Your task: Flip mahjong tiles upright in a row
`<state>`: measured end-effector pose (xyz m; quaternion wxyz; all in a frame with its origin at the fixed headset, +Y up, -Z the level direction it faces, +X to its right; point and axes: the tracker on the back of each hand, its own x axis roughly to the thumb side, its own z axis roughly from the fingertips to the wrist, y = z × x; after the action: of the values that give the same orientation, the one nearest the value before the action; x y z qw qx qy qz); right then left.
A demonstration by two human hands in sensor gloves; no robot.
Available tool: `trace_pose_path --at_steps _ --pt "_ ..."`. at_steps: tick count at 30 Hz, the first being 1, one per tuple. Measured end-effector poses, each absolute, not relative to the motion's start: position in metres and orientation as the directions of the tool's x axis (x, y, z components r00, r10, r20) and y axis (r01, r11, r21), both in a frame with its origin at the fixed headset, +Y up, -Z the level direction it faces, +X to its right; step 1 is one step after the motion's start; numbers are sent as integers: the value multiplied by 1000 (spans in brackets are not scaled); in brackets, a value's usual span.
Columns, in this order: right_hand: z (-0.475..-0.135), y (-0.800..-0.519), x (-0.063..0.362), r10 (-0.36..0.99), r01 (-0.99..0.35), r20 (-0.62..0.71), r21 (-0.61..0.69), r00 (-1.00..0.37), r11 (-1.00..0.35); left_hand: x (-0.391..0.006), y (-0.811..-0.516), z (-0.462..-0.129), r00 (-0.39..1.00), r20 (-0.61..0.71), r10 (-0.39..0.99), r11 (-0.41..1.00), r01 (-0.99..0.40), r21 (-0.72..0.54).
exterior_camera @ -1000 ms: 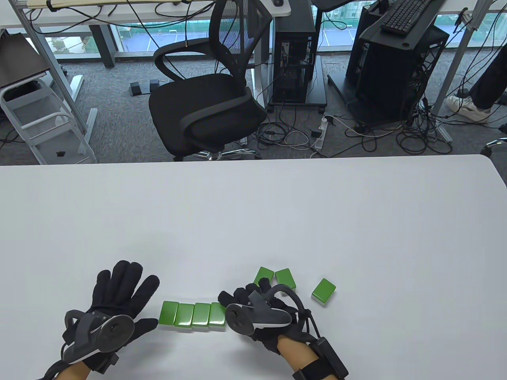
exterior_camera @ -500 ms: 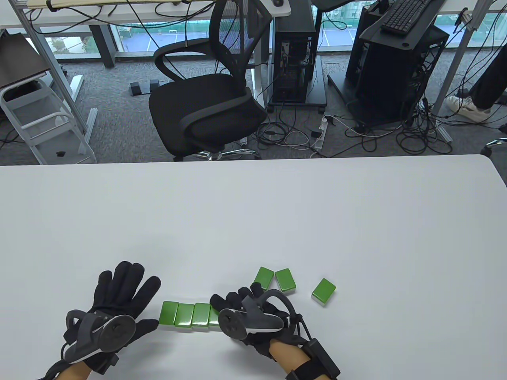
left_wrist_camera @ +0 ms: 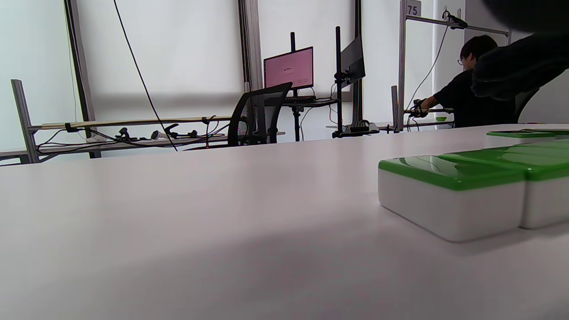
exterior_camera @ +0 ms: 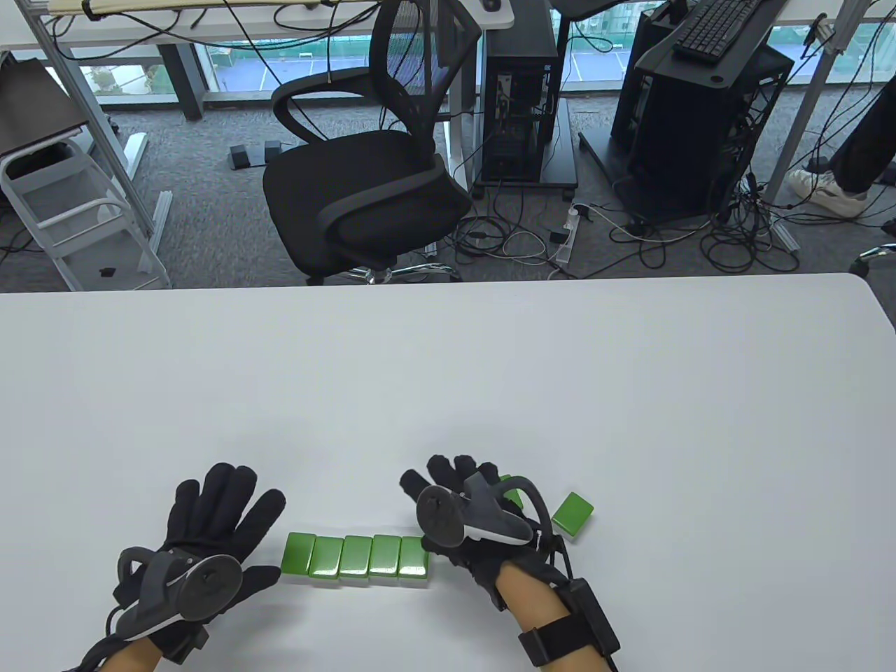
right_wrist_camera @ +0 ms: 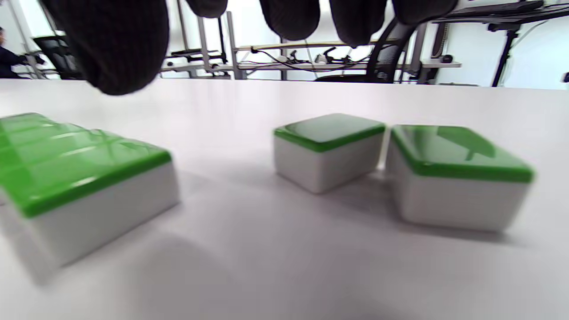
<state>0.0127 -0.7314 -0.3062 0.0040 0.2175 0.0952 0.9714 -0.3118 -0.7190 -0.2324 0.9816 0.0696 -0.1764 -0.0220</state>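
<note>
A row of several green-backed mahjong tiles [exterior_camera: 355, 556] lies flat, side by side, near the table's front edge. My left hand [exterior_camera: 231, 511] rests flat on the table with its fingers spread, its thumb just left of the row's end tile [left_wrist_camera: 449, 191]. My right hand [exterior_camera: 441, 476] hovers open and empty behind the row's right end, over two loose flat tiles [right_wrist_camera: 329, 149] [right_wrist_camera: 458, 173] that it mostly hides in the table view. Its fingertips [right_wrist_camera: 115, 40] hang above them. Another loose tile [exterior_camera: 572, 516] lies flat to the right.
The white table [exterior_camera: 490, 364] stretches far behind the tiles. Beyond its far edge stand a black office chair [exterior_camera: 364, 175], computer towers and floor cables. A person sits at another desk [left_wrist_camera: 471, 98] in the left wrist view.
My right hand has left the row's right end and moved back and right, over the two loose tiles. The row's rightmost tile now shows. My left hand has not moved.
</note>
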Motion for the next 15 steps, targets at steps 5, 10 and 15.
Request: trace_pose_path --at_steps 5,10,15 --pt "-322 -755 21 -42 136 354 245 -934 -960 -311 -719 -232 935 345 -77 989 27 147" --pt "-331 -769 21 -71 168 308 304 -949 -938 -311 -720 -234 937 343 -71 990 26 136" --pt "-339 -771 20 -42 144 281 353 -959 -924 -311 -723 -235 938 340 -71 992 31 121"
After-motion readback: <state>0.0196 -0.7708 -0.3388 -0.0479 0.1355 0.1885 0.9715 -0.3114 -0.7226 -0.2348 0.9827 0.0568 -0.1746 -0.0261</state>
